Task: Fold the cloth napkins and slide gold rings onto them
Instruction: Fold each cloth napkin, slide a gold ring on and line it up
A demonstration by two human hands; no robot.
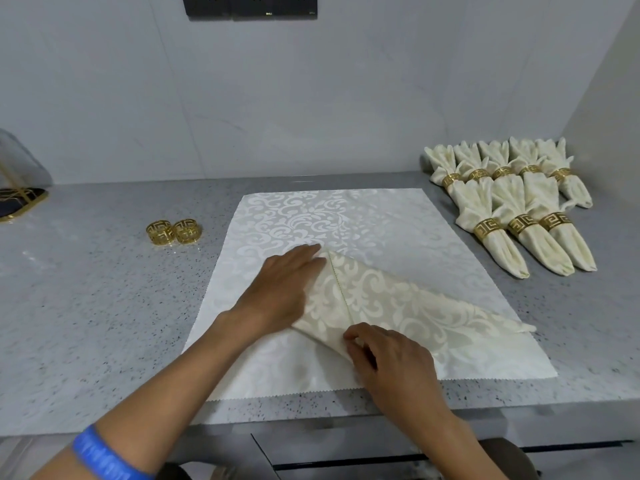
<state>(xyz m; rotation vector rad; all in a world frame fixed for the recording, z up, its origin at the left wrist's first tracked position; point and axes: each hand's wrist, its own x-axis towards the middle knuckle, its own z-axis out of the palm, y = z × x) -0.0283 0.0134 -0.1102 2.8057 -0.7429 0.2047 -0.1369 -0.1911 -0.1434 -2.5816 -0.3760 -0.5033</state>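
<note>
We see a grey speckled stone bench [86, 306] carrying a white damask placemat [381, 223], our landmark. On the placemat lies a cream patterned cloth napkin [398, 303], folded into a triangle. Right of the placemat sit eight finished cream napkins in gold rings [512, 209]. Our left hand [284, 289] presses flat, fingers straight, on the napkin's left edge; our right hand [388, 355] pinches its near fold. Left of the placemat stand two loose gold fretwork rings [173, 231].
</note>
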